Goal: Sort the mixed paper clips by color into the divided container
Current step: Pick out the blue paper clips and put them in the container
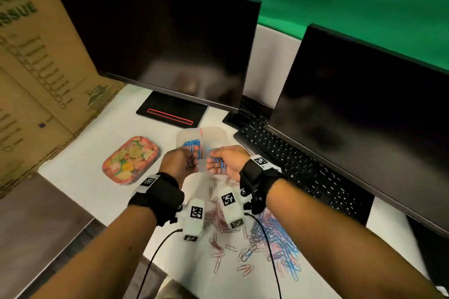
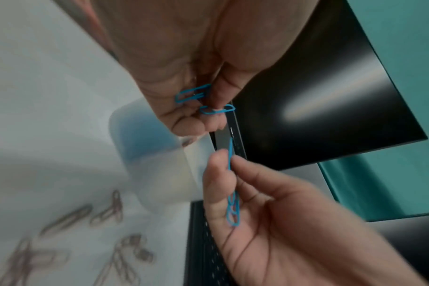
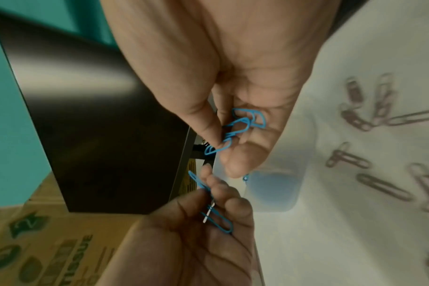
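Note:
A translucent divided container (image 1: 218, 135) stands on the white desk; its left compartment holds blue clips (image 1: 192, 145). Both hands hover just in front of it, close together. My left hand (image 1: 190, 161) pinches a few blue paper clips (image 2: 194, 93) between thumb and fingers. My right hand (image 1: 213, 160) holds a small bunch of blue clips (image 3: 246, 124) in its curled fingers. The container (image 2: 154, 154) looks blurred in both wrist views. Nearer me lie loose pink clips (image 1: 216, 216) and a mixed blue and pink heap (image 1: 274, 245).
A floral tin (image 1: 131, 160) lies left of the hands. A black keyboard (image 1: 298, 167) and two dark monitors (image 1: 165, 43) stand right and behind. A cardboard box (image 1: 36, 68) fills the left side. Wrist camera cables (image 1: 155, 255) trail over the desk's near edge.

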{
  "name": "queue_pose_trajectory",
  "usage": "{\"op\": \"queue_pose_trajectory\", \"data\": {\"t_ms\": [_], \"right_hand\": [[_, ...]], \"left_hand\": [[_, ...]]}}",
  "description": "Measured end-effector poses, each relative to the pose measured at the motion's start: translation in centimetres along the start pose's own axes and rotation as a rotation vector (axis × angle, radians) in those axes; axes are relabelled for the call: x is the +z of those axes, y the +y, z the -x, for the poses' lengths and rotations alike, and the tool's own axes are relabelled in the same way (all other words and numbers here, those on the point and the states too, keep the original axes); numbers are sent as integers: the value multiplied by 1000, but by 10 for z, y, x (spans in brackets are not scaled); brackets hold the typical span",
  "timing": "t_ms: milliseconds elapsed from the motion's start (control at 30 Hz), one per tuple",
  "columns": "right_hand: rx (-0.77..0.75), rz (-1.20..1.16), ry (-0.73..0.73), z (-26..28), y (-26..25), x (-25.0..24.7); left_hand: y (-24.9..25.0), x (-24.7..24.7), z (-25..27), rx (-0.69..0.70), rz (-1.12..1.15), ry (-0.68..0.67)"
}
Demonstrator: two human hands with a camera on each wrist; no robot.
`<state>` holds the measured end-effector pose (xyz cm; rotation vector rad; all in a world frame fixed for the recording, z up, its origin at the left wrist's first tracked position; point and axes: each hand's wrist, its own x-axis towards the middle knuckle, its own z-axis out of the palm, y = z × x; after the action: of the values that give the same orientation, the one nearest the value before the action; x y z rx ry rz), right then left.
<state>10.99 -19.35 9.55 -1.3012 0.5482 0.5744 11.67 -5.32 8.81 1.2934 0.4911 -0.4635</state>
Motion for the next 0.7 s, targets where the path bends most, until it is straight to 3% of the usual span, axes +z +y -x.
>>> {"op": "queue_pose_trajectory", "data": {"t_ms": [133,300,433,600,700], "right_hand": [[17,147,63,-30,-25,27],[-18,247,81,-65,-37,24],[-12,190,88,-51,-42,29],[-3,76,33,-8,-41,8],[-127,265,173,13,-15,-33]], "left_hand": [[28,0,-19,-35,-98,87],[45,-5,-32,-56,-137,124],[47,-7,-36,-39,-224,144],[37,1,-26,151,-419,93],[7,10,-9,257,-630,-76]]}}
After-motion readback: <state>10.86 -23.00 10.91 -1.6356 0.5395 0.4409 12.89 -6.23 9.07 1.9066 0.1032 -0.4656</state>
